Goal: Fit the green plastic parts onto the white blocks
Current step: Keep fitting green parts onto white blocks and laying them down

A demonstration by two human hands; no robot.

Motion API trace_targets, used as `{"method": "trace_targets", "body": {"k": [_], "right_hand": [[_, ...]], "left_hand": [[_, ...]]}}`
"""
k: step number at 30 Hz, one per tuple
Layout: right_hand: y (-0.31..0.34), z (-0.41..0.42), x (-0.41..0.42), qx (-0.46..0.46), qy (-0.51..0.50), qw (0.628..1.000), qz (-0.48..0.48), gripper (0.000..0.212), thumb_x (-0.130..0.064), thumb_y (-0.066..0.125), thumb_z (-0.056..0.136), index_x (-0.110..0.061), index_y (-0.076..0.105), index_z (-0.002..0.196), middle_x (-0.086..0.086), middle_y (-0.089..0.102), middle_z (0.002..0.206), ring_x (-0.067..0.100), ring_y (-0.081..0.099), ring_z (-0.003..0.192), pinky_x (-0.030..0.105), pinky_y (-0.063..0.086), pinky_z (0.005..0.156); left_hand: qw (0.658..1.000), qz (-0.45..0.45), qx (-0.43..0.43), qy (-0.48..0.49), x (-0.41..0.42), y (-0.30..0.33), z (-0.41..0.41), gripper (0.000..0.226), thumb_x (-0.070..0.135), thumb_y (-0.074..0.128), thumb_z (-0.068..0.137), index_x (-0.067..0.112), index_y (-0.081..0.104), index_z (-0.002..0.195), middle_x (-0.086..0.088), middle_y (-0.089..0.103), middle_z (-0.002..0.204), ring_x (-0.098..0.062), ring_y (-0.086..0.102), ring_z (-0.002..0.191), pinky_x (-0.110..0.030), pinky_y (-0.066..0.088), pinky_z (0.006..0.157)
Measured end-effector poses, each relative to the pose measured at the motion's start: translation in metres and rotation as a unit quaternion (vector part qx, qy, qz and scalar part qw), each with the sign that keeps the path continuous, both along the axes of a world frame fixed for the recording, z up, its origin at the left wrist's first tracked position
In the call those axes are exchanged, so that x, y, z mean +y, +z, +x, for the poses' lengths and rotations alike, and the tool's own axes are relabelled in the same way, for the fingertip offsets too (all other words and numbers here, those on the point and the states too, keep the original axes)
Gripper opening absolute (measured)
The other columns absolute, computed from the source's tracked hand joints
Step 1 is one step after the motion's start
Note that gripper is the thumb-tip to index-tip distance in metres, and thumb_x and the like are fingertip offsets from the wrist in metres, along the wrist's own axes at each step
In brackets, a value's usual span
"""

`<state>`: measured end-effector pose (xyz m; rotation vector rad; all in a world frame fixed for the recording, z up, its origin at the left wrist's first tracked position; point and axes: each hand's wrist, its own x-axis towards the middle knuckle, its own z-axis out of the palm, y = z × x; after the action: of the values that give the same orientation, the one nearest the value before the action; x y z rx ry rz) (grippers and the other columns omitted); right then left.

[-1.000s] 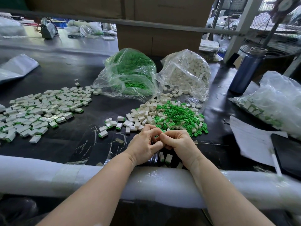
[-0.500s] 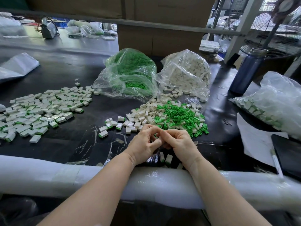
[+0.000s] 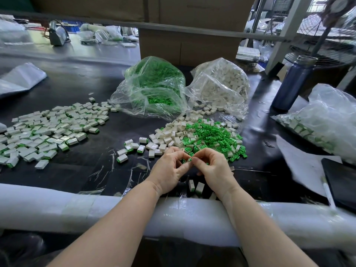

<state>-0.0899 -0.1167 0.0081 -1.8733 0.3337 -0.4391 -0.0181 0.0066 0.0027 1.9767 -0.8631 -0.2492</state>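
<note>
A: Nearest us, both forearms lie over the padded white rail [image 3: 57,207], and just past it two or three white blocks [image 3: 199,187] sit on the black surface [image 3: 81,168] under the wrists.

B: And the hands?

A: The left hand [image 3: 170,171] and right hand [image 3: 216,170] meet fingertip to fingertip, both curled. Between them is a small green part [image 3: 190,159], pinched by the right hand's grip. I'd guess the left holds a white block, but its fingers hide whatever is there.

B: What could spoil it?

A: The piece is tiny and barely showing. If it goes in skewed, it may jam or snap out of the pinch and vanish into the loose green parts [image 3: 213,137] just beyond the knuckles.

B: Anything else?

A: Unfitted white blocks [image 3: 169,134] lie mixed with that heap, and a few finished ones are near them, so a sweep of the wrist could muddle the two. The finished pile [image 3: 48,130] sits well apart on the left. Farthest back, the green bag [image 3: 154,87] and white bag [image 3: 221,83] slump open.
</note>
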Motion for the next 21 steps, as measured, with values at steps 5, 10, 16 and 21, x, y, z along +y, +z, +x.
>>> {"method": "trace_targets", "body": {"k": [5,10,16,21], "right_hand": [[0.003,-0.002,0.0,-0.027,-0.04,0.999,0.007,0.015,-0.012,0.063,0.087,-0.018,0.06,0.074,-0.002,0.059,0.068,0.011,0.052,0.06,0.035,0.05,0.06],[0.002,-0.004,-0.005,-0.035,-0.116,0.993,0.007,0.013,-0.013,0.066,0.084,-0.01,0.062,0.073,0.001,0.058,0.065,0.013,0.05,0.059,0.03,0.047,0.059],[0.001,-0.004,-0.007,-0.046,-0.172,0.983,-0.047,0.014,-0.014,0.068,0.083,-0.012,0.063,0.07,-0.002,0.06,0.066,0.008,0.051,0.063,0.011,0.041,0.057],[0.0,-0.004,-0.01,-0.036,-0.207,0.976,-0.057,0.017,-0.017,0.069,0.083,-0.016,0.061,0.067,-0.002,0.059,0.067,0.013,0.053,0.066,0.026,0.046,0.064]], "left_hand": [[0.996,-0.052,-0.006,0.068,0.002,0.002,-0.001,0.013,0.016,0.062,0.087,0.01,0.067,0.098,0.001,0.061,0.091,-0.013,0.058,0.082,-0.01,0.046,0.074],[0.945,-0.144,-0.018,0.294,0.008,0.005,0.004,0.017,0.012,0.062,0.087,0.013,0.067,0.103,-0.002,0.065,0.086,-0.016,0.061,0.076,-0.028,0.053,0.073],[0.888,-0.152,-0.021,0.434,0.014,0.004,0.014,0.03,0.0,0.056,0.087,0.004,0.062,0.116,-0.016,0.047,0.121,-0.022,0.053,0.087,-0.005,0.03,0.079],[0.913,-0.062,0.016,0.403,0.014,0.001,0.015,0.045,0.006,0.055,0.089,0.0,0.046,0.133,-0.016,0.031,0.142,-0.027,0.039,0.127,-0.022,0.027,0.104]]}}
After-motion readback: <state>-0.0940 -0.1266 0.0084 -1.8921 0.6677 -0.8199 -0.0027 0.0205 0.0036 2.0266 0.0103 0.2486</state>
